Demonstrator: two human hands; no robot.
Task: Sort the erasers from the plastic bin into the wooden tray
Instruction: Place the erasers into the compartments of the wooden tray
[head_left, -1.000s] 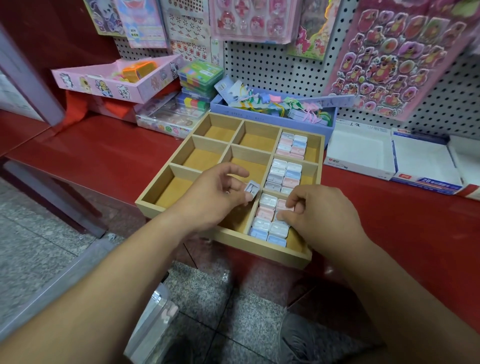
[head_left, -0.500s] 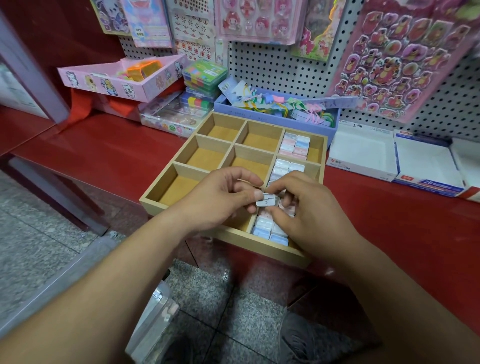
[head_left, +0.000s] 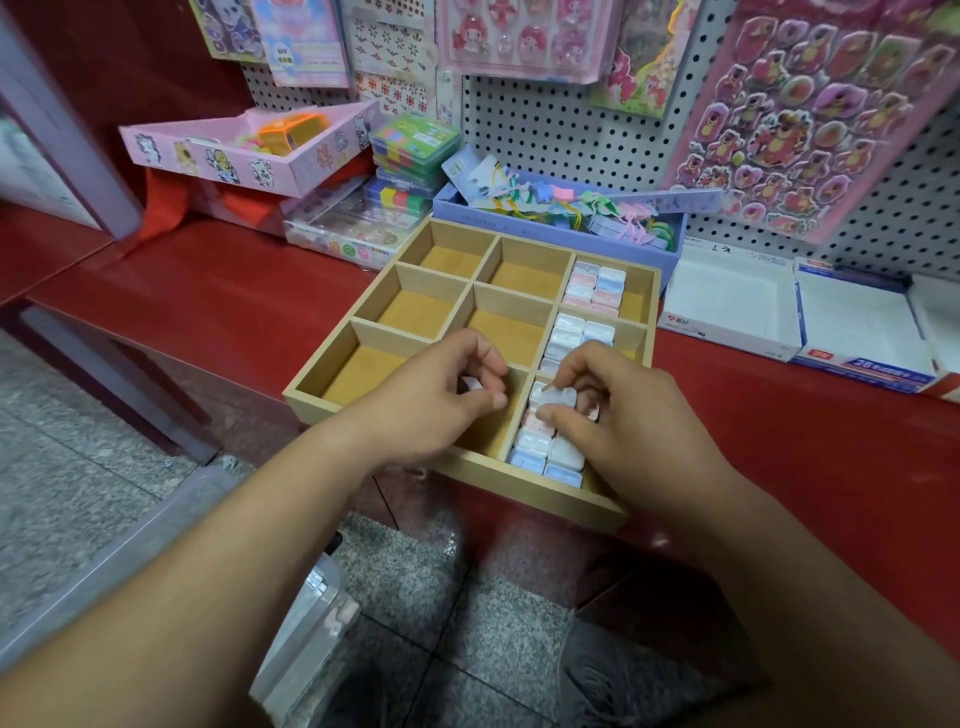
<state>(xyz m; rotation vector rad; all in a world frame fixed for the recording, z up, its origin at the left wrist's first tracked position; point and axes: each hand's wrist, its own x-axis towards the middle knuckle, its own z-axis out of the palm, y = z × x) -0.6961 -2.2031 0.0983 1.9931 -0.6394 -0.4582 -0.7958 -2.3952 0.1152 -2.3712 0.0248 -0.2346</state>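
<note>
Your wooden tray's (head_left: 519, 486) right column holds erasers (head_left: 592, 288) while its six other compartments are bare; your right hand (head_left: 623, 421) pinches an eraser (head_left: 558, 399) over the nearest stack, your left hand (head_left: 436, 400) curls round what looks like another, and the plastic bin (head_left: 306, 639) sits on the floor below.

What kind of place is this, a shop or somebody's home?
Most likely a stationery or gift shop: packaged pink sticker sheets hang on a white perforated pegboard, and a wooden compartment tray on the red counter holds rows of pastel erasers.
</note>
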